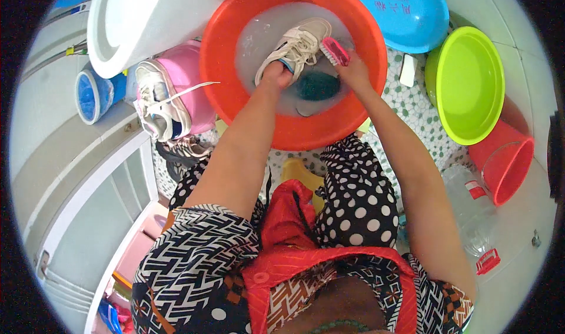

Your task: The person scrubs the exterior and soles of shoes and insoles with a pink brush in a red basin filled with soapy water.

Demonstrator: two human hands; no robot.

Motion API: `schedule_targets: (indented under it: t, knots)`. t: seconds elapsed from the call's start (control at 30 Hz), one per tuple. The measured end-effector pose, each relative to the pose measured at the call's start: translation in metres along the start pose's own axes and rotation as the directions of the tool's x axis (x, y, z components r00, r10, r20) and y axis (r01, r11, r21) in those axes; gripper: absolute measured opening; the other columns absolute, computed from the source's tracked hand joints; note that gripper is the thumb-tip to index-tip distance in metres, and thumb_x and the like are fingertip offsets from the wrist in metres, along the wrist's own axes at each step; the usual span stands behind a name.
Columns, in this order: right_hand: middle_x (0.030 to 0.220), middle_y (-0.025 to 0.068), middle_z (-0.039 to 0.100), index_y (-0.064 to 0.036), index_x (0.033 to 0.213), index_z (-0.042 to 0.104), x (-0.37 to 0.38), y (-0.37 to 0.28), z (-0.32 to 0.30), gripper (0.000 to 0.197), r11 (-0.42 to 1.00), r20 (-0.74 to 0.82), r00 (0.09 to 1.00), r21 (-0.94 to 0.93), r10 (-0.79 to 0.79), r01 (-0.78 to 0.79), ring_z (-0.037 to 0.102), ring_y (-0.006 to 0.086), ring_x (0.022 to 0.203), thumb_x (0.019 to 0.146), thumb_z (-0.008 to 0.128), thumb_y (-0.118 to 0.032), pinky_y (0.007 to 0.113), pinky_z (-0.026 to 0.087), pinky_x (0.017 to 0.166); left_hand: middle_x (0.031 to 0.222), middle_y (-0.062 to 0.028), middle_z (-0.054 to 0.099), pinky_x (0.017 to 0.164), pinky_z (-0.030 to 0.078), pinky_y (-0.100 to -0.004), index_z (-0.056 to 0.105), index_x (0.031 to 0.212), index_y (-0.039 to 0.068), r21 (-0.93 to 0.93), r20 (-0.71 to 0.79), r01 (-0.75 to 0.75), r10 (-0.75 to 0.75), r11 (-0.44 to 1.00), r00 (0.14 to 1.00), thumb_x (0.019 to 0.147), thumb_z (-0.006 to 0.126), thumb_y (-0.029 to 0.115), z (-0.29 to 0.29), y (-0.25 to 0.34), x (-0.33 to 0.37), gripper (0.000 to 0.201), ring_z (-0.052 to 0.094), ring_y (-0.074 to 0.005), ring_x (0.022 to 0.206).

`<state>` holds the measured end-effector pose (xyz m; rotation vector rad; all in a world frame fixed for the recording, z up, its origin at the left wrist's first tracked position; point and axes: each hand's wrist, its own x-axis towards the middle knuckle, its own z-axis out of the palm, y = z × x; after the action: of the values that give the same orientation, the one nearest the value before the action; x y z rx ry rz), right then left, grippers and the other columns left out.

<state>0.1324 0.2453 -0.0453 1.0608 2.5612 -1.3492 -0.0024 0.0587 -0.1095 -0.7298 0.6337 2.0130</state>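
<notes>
A cream lace-up sneaker [303, 43] is tilted over cloudy grey water inside a large orange-red basin [220, 69]. My left hand [276, 74] grips its heel end, with the fingers partly hidden inside the opening. Close to the shoe's right side, my right hand [353, 70] is closed round a pink scrubbing brush [335, 50] whose white bristles face the shoe. Below the brush, a dark green shape [318, 86] lies in the water; I cannot make out its kind. To the basin's left, a second white sneaker [158, 96] with a loose lace rests against a pink tub [194, 107].
A blue basin [406, 10], a lime-green basin [471, 87] and a red bucket [509, 163] stand along the right wall. Near them are a white bar [407, 70] and a clear plastic bottle [468, 207]. A white tub [150, 22] and a small blue bucket [97, 93] are at left.
</notes>
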Motion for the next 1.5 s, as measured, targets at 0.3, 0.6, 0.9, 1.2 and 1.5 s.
schedule_targets:
  t: [0.3, 0.6, 0.9, 1.2, 1.5]
  knots:
    - [0.101, 0.0213, 0.059, -0.0035, 0.117, 0.046, -0.015, -0.001, 0.008, 0.063, 0.986, 0.176, 0.98, -0.15, 0.093, -0.067, 0.057, 0.0376, 0.093, 0.063, 0.072, -0.022, 0.043, 0.046, 0.079, 0.129, -0.0145, 0.044, 0.096, 0.041, -0.0413, 0.041, 0.126, 0.002, -0.092, 0.102, 0.018, -0.009, 0.996, 0.995, 0.092, 0.035, 0.017, 0.004, -0.033, 0.057, 0.038, 0.049, -0.0294, 0.112]
    - [0.103, 0.0155, 0.058, -0.0015, 0.117, 0.045, -0.009, 0.002, 0.02, 0.062, 0.972, 0.019, 0.999, 0.228, 0.047, -0.05, 0.057, 0.0288, 0.094, 0.065, 0.073, -0.02, 0.038, 0.045, 0.082, 0.129, -0.0145, 0.044, 0.095, 0.041, -0.0414, 0.041, 0.126, 0.003, -0.033, 0.13, 0.002, 0.003, 0.999, 0.991, 0.092, 0.035, 0.019, 0.045, -0.005, 0.072, 0.039, 0.049, -0.0294, 0.112]
    - [0.104, 0.0168, 0.058, -0.0112, 0.125, 0.04, 0.088, -0.004, 0.032, 0.058, 0.936, -0.23, 0.935, -0.293, -0.269, 0.197, 0.058, 0.0351, 0.088, 0.076, 0.061, -0.033, 0.045, 0.046, 0.078, 0.129, -0.0144, 0.044, 0.095, 0.041, -0.0416, 0.041, 0.127, 0.004, 0.187, 0.062, -0.004, -0.008, 0.982, 0.998, 0.092, 0.035, 0.021, 0.085, 0.048, -0.031, 0.039, 0.049, -0.0293, 0.112]
    - [0.106, 0.0158, 0.057, -0.0069, 0.121, 0.048, 0.028, -0.044, 0.101, 0.049, 0.885, 0.097, 0.995, 0.461, 0.019, -0.061, 0.056, 0.0278, 0.089, 0.078, 0.059, -0.027, 0.04, 0.046, 0.077, 0.129, -0.0143, 0.044, 0.095, 0.041, -0.0417, 0.041, 0.127, 0.004, 0.249, -0.044, -0.032, 0.044, 0.968, 0.998, 0.092, 0.035, 0.023, 0.066, 0.072, -0.087, 0.04, 0.048, -0.0293, 0.112]
    - [0.103, 0.0105, 0.062, -0.0093, 0.119, 0.053, -0.042, -0.154, 0.074, 0.055, 0.757, 0.243, 0.918, 0.648, -0.314, 0.088, 0.058, 0.0187, 0.092, 0.072, 0.067, -0.033, 0.031, 0.045, 0.083, 0.129, -0.0142, 0.044, 0.095, 0.041, -0.0418, 0.041, 0.127, 0.005, 0.328, -0.111, 0.037, 0.0, 0.944, 0.994, 0.092, 0.035, 0.025, 0.077, 0.067, -0.101, 0.041, 0.048, -0.0292, 0.112]
